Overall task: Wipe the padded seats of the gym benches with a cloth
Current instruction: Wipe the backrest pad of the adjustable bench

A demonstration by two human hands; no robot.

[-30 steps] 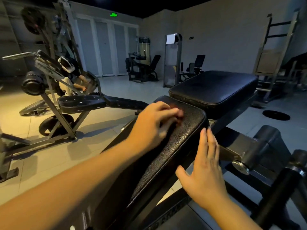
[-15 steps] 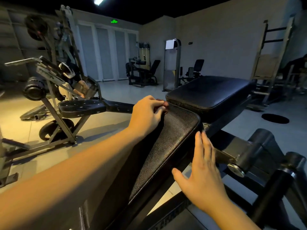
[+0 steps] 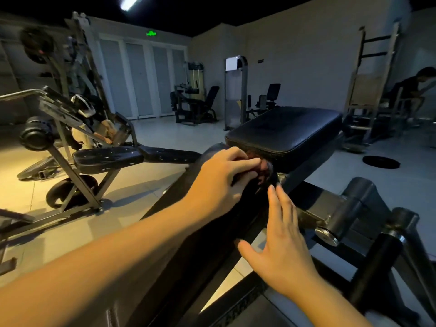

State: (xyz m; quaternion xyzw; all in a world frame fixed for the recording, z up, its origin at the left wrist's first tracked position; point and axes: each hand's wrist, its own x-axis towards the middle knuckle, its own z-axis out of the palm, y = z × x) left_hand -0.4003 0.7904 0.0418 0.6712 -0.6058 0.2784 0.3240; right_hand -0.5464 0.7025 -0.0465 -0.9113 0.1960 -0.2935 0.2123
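The cloth [image 3: 263, 168] lies mostly hidden under the left hand [image 3: 221, 177].

Bare left arm reaches from lower left toward centre, forearm nearly straight. The left hand [image 3: 221, 175] is palm down, knuckles up, fingers [image 3: 245, 165] curled round a cloth [image 3: 263, 171]; its thumb is hidden. Bare right arm comes in from lower right. The right hand [image 3: 283, 246] is palm down, back to camera, fingers straight and close together pointing forward, thumb [image 3: 247, 250] spread to the left, holding nothing. Right fingertips sit just below the left hand, apart from it. Slight blur on both.
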